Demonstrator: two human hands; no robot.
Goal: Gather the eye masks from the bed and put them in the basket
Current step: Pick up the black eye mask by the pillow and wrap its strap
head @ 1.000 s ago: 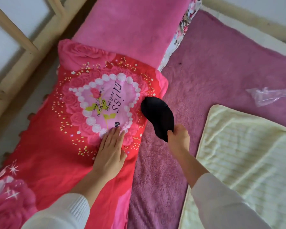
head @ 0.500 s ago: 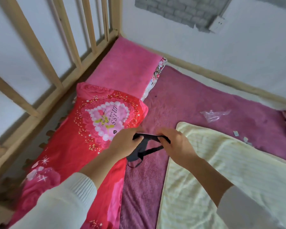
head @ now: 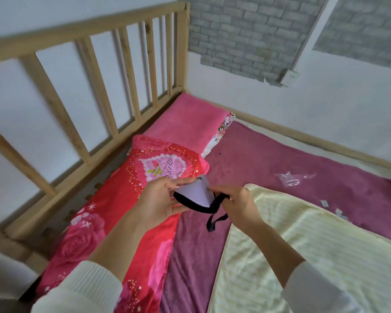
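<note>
Now up off the bed, between both hands: eye mask (head: 195,196), long way left to right. Left hand (head: 160,199) pinching one end, right hand (head: 237,205) gripping the strap end. No basket in sight, so neither hand nearer.

A red pillow (head: 131,199) printed with roses and a pearl-edged heart lay along the wooden slatted rail (head: 99,91); a plain pink pillow (head: 187,120) lay just beyond it, at the corner; a purple blanket (head: 280,168) covered the mattress beside both. A pale yellow striped blanket (head: 303,256) overlapped the purple one; a crumpled clear plastic wrapper (head: 291,178) and small white scraps (head: 334,207) lay on the purple; a wall socket (head: 290,78) sat below grey brick-pattern wallpaper (head: 246,35).
</note>
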